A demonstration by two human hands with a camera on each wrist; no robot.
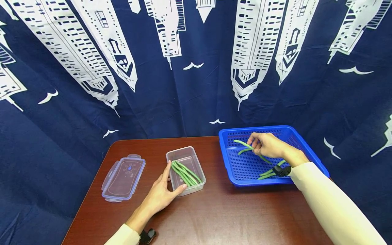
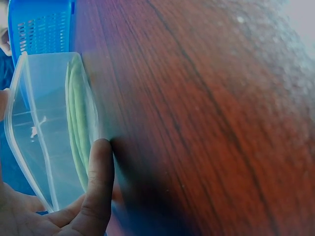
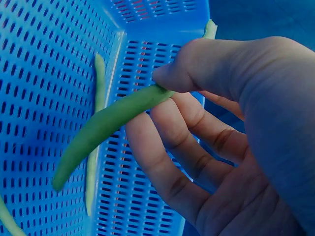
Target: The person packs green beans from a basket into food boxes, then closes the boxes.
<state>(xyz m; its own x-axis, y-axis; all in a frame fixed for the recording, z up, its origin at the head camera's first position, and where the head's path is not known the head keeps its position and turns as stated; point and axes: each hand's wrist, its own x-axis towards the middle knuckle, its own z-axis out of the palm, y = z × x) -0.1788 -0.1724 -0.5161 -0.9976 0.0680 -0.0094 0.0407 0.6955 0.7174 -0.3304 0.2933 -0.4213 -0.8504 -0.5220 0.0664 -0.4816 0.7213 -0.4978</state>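
Note:
In the head view my right hand [image 1: 267, 144] is over the blue basket [image 1: 225, 160], pinching a green bean [image 1: 242, 143] between thumb and fingers. The right wrist view shows that bean [image 3: 98, 130] slanting out past the fingertips. Below it, another bean [image 3: 100, 83] lies in the basket. My left hand [image 1: 160, 195] rests against the clear plastic container [image 1: 200, 166], its thumb and index finger spread along the near left side. Several green beans [image 1: 185, 173] lie lengthwise inside the container. From the left wrist, the thumb [image 2: 101, 162] touches the container's outer wall.
A clear lid [image 1: 124, 178] with a bluish rim and side flaps lies left of the container on the brown wooden table [image 1: 214, 217]. More beans [image 1: 266, 175] lie in the basket's near part. A dark blue cloth [image 1: 202, 88] with white buildings hangs behind the table.

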